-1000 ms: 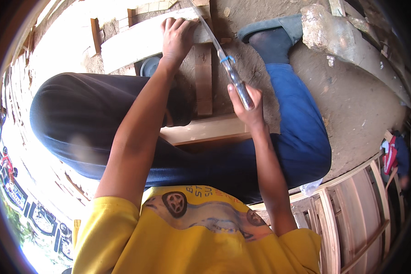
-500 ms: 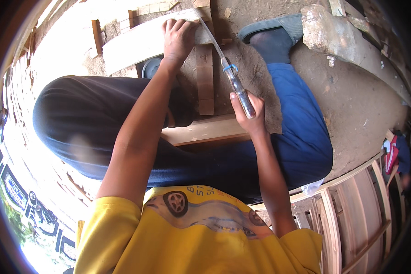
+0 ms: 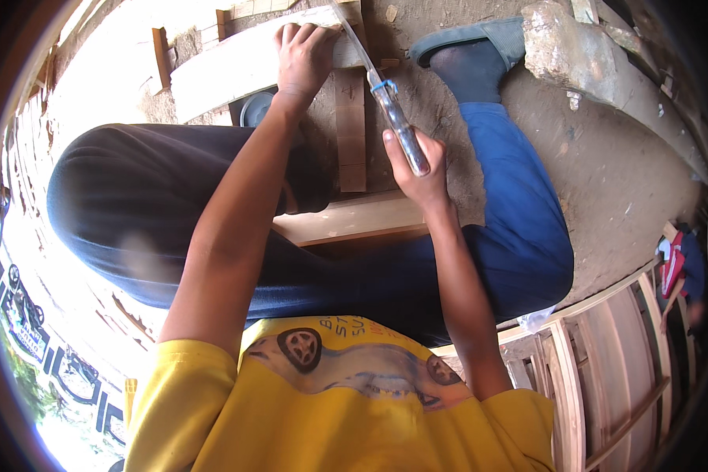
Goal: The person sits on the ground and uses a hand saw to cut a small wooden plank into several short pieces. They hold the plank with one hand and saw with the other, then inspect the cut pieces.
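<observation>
My left hand (image 3: pixel 302 59) grips a pale, whitish board (image 3: pixel 224 71) with curled fingers near its right end, where it lies across a brown wooden piece (image 3: pixel 350 138). My right hand (image 3: pixel 417 161) is closed round the handle of a long, thin saw (image 3: pixel 393 105) with a silvery handle and a blue fitting. The blade slants up and left past the left hand's fingers to the board's far edge; whether it sits in a cut I cannot tell. A round grey container (image 3: pixel 256 108) is partly hidden under the board, beside my left wrist.
My bent legs surround a light plank (image 3: pixel 346 220) on the dirt floor (image 3: pixel 606 204). A rough whitish beam (image 3: pixel 574 67) lies at upper right beside my shod foot. Curved wooden frames (image 3: pixel 606 377) stand at lower right, with red and navy cloth (image 3: pixel 679 267) above them.
My right hand and saw first slid back toward me, then pushed forward, up and slightly left. My left hand stays on the board, shifted slightly up in view.
</observation>
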A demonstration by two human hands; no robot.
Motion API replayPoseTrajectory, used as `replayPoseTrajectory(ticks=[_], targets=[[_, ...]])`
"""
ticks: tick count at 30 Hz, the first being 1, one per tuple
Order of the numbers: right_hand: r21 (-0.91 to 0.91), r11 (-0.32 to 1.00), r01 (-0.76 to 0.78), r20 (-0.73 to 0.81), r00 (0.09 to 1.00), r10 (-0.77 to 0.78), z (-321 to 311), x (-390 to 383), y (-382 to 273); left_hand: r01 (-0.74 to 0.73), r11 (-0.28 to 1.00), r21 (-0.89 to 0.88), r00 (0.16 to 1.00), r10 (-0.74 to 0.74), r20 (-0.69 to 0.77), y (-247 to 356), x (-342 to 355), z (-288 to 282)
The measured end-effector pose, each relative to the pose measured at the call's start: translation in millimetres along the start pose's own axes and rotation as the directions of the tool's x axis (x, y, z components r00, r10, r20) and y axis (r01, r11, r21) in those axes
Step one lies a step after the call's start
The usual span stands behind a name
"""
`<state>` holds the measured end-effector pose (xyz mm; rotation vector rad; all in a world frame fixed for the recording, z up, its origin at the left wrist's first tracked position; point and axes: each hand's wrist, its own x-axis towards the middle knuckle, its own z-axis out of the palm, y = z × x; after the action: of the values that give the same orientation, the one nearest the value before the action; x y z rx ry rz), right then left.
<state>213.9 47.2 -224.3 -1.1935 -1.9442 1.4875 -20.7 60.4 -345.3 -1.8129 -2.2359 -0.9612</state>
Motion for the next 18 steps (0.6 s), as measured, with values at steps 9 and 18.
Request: replayPoseTrajectory(ticks=[9,18], targets=[[-0.015,0.999,0.039,-0.017,0.999,-0.040,-4.9,-7.0,-1.9,0.001,0.999,0.047,1.000,-0.001,0.004,-1.8,-0.1,1.6],[0.021,1.000,0.023,-0.069,0.997,-0.022,3.3,-9.5,0.8,0.122,0.992,-0.031,0.993,-0.122,0.005,1.3,1.9,-0.3]])
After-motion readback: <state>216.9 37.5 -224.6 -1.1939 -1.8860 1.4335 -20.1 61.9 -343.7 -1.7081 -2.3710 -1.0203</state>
